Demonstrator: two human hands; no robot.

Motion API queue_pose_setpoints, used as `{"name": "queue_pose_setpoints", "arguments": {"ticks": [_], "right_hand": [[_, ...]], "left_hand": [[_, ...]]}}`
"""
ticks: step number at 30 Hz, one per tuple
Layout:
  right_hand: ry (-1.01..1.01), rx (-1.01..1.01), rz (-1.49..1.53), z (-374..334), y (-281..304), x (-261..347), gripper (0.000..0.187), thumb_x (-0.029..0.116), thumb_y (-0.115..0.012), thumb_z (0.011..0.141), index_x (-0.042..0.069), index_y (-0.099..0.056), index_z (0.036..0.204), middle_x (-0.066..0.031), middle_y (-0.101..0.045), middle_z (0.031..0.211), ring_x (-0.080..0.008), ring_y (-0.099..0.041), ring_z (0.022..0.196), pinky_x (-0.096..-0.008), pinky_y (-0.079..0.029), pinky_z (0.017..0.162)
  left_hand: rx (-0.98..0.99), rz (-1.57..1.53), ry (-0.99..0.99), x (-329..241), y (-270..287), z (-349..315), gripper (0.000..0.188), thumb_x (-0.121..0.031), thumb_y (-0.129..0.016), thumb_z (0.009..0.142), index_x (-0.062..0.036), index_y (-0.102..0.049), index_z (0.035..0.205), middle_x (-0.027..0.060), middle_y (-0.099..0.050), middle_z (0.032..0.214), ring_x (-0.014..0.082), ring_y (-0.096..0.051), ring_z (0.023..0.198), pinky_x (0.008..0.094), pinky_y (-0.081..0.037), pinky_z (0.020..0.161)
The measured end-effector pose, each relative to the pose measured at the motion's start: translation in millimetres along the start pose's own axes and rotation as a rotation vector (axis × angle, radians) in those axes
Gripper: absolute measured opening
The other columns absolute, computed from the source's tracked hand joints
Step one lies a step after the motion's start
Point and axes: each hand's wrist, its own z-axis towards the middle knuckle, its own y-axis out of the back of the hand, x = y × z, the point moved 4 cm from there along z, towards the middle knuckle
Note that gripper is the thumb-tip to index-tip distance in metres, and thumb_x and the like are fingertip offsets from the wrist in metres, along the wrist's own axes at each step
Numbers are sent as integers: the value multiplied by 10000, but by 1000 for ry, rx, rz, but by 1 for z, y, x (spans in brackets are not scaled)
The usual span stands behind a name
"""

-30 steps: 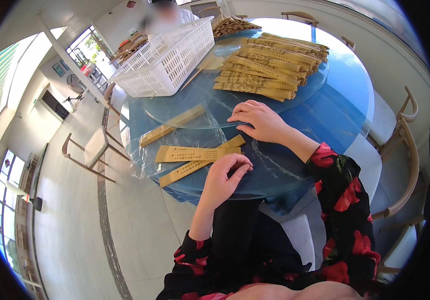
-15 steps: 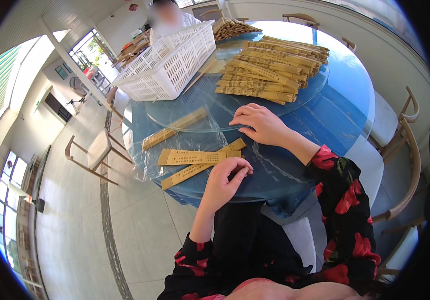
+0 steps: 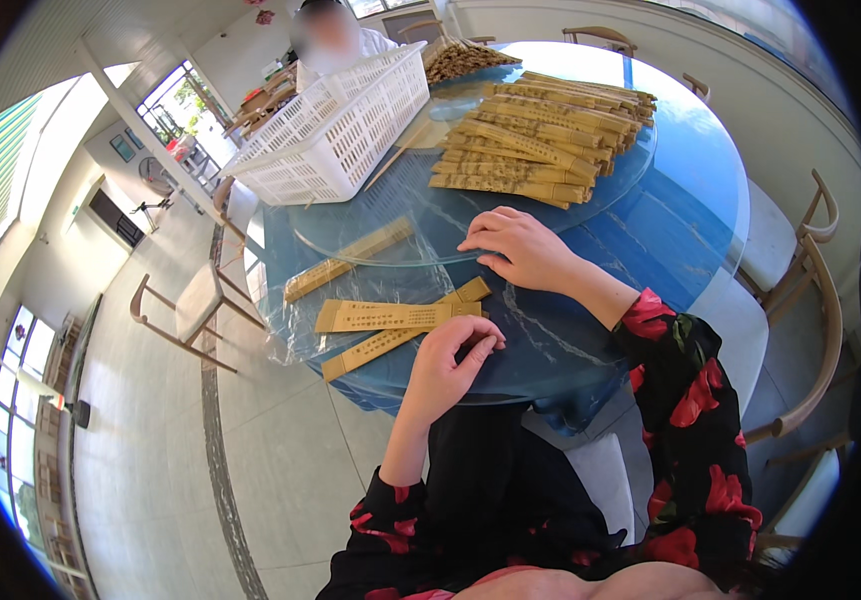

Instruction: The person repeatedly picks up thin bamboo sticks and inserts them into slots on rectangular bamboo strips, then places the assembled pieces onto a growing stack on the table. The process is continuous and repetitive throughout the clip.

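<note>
The left hand (image 3: 448, 358), curled (whether it grips cannot be determined), is at two crossed strips (image 3: 382, 317), near left on the table (image 3: 688, 238); the right hand (image 3: 528, 250), fingers apart, is beside the turntable (image 3: 418, 197).

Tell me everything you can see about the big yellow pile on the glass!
The pile is lots of long, thin, yellowish-brown packets with dark printing; they look like paper. They lie heaped in layers, mostly sideways, some slanting, with uneven ends. The pile sits on the round glass disc, to the right of the white basket and beyond the right hand. Neither hand seems to touch it.
</note>
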Motion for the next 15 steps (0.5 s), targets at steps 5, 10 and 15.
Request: {"name": "queue_pose_setpoints", "arguments": {"ticks": [5,10,15], "right_hand": [[-21,6,0,-1,1,0,247,108,-697,892,122,-743,1134,-48,-651,1151,-286,-592,1157,-424,-477,1016],[-7,-73,27,-3,5,8,320,84,-700,888,135,-717,1203,-56,-645,1161,-292,-592,1145,-427,-472,1016],[-31,-104,126,0,7,22,345,50,-699,900,141,-719,1232,-81,-636,1147,-302,-597,1110,-409,-495,987]], "left_hand": [[-29,-100,10,2,-1,-3,33,-10,-624,1017,5,-650,1029,48,-672,944,116,-665,874,236,-514,790],[-83,-79,-40,-9,24,-12,108,-58,-632,1027,-6,-601,937,21,-599,867,91,-558,780,223,-454,720],[-341,290,-187,-27,138,62,53,-27,-660,992,7,-643,1028,62,-634,992,137,-633,842,263,-526,775]]}}
